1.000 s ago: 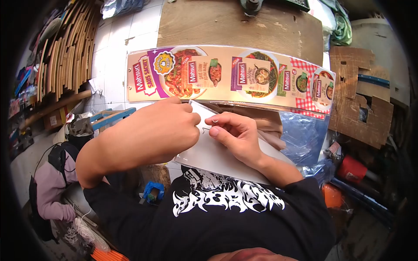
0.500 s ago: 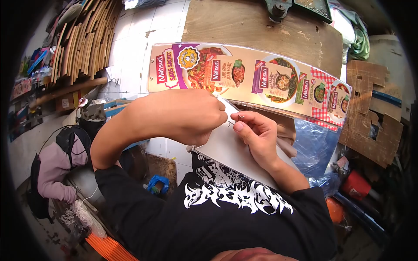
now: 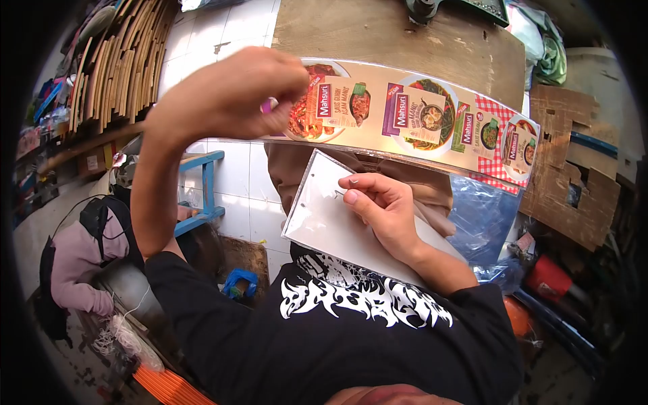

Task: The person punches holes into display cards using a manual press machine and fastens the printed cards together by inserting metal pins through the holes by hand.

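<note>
My left hand [image 3: 250,91] is raised over the left end of a printed food-sauce sign [image 3: 378,115], fingers curled closed. Motion blurs it, and a small purple-white spot shows between its fingers; what it holds cannot be made out. My right hand [image 3: 385,209] pinches a tiny thin piece, like bent wire [image 3: 354,181], between thumb and forefinger. Below those fingertips lies a white panel [image 3: 314,209] with clear plastic edges, tilted across my lap. Small holes show near its left edge, and a short dark hooked mark is by the thumb.
The sign rests on a wooden board [image 3: 337,34] with a dark green metal tool [image 3: 424,8] at its far edge. Blue plastic sheeting [image 3: 482,216] and cut cardboard [image 3: 567,169] lie right. A blue stool frame [image 3: 208,185] and stacked cardboard strips [image 3: 121,67] are left.
My left hand has moved up and left, away from the panel and my right hand, uncovering the panel's left end. The right hand keeps its pinch in nearly the same place.
</note>
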`<state>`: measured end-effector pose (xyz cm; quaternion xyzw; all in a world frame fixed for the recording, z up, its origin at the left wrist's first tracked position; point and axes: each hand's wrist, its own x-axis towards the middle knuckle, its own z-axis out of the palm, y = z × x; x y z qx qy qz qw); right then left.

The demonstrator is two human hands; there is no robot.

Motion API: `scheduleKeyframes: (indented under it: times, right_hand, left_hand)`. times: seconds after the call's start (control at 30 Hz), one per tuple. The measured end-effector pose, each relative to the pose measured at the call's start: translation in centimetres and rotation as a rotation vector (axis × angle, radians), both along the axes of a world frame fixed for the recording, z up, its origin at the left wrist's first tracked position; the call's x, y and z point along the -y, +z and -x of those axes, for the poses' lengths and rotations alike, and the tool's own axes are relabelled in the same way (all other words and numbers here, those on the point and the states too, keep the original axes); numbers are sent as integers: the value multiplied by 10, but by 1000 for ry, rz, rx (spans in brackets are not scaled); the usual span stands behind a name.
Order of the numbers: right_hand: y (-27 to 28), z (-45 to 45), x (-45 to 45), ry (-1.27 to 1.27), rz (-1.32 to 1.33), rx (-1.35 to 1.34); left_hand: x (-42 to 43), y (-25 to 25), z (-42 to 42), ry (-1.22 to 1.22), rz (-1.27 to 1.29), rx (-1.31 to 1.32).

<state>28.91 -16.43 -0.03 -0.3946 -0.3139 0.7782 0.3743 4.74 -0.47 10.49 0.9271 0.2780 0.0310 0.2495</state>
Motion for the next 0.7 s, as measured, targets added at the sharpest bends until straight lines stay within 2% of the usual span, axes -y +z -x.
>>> scheduleKeyframes:
  times: [0.03, 0.1, 0.23, 0.3, 0.37, 0.43, 0.47, 0.57, 0.7]
  right_hand:
    - [1, 1, 0, 0, 0, 3]
    - [2, 5, -2, -81, -4, -44]
    - [-2, 5, -3, -58, 12, -45]
    - [-1, 5, -3, -85, 24, -41]
    - [-2, 3, -3, -112, 40, -33]
    - [-4, -1, -3, -121, 26, -27]
    - [-4, -1, -3, -120, 27, -23]
    - [-4, 0, -3, -189, -34, 2]
    - [-5, 0, -3, -219, -62, -5]
  left_hand:
    - [-7, 10, 13, 95, 55, -44]
    - [-11, 25, 24, 114, 25, 60]
    - [-4, 40, 28, 190, -95, 107]
    - [5, 32, 26, 408, 163, 421]
    - [13, 10, 28, 341, 196, 503]
    - [28, -13, 19, 374, 121, 746]
    - [32, -22, 21, 276, 61, 746]
    - [51, -41, 20, 166, 210, 749]
    - [72, -53, 16, 71, 383, 592]
